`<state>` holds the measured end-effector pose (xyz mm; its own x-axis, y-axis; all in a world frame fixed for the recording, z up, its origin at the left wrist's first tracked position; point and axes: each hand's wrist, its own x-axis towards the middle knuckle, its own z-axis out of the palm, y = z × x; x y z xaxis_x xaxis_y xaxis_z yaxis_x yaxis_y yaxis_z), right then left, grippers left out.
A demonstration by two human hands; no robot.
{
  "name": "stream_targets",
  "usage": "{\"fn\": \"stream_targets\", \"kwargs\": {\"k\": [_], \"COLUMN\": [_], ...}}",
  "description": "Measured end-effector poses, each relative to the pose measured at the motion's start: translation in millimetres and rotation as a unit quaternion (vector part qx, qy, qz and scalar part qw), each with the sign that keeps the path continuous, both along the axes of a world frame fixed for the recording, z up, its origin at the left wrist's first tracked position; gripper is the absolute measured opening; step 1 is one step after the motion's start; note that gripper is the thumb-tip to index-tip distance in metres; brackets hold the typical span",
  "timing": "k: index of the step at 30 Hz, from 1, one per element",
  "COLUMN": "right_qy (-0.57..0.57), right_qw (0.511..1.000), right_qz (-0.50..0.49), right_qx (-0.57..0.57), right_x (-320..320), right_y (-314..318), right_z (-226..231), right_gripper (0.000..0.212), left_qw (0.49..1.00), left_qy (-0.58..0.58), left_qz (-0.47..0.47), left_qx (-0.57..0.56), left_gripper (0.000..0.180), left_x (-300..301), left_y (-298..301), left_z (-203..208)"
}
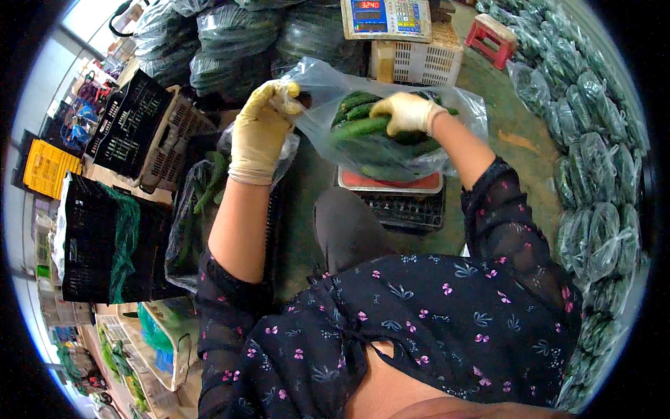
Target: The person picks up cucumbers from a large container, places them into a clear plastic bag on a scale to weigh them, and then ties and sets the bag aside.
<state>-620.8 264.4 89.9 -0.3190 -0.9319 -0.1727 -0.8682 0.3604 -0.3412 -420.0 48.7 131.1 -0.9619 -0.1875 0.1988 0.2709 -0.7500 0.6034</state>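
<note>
A clear plastic bag [322, 78] of green cucumbers [363, 129] lies on the red weighing plate [389, 183] of a scale. My left hand [269, 115], in a pale yellow glove, is closed in a pinch on the bag's left edge and holds it up and out. Gloved too, my right hand [410, 114] reaches over the bag's right part, with its fingers closed round a cucumber on top of the pile. Its fingertips are partly hidden among the cucumbers. Beside my left forearm, more cucumbers [215, 178] lie in a bag-lined crate.
The scale's display panel [387, 19] stands at the far side, by a white crate [429, 59]. Filled bags [234, 52] are stacked at the far left, and rows of bagged cucumbers [593, 167] line the right. Black crates [87, 241] stand left; a red stool [490, 38] sits far right.
</note>
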Motion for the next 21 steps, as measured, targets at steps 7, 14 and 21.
{"fn": "stream_targets", "kwargs": {"k": [7, 14, 21], "right_qy": [0.096, 0.185, 0.136], "right_qw": [0.991, 0.982, 0.988], "right_qz": [-0.080, 0.028, -0.069], "right_qx": [-0.041, 0.035, 0.005], "right_x": [-46.4, -24.4, -42.3], "right_y": [-29.5, -30.4, -28.8], "right_z": [-69.0, -47.3, -73.5], "right_gripper": [0.053, 0.046, 0.048], "left_qw": [0.992, 0.981, 0.920], "left_qy": [-0.030, -0.057, 0.011], "left_qz": [0.082, 0.180, 0.163], "left_qx": [-0.087, -0.052, -0.357], "left_gripper": [0.019, 0.020, 0.027], "left_x": [2.0, 15.7, 16.8], "left_y": [-5.5, -36.8, -29.3], "left_z": [-12.0, -29.9, -31.7]}}
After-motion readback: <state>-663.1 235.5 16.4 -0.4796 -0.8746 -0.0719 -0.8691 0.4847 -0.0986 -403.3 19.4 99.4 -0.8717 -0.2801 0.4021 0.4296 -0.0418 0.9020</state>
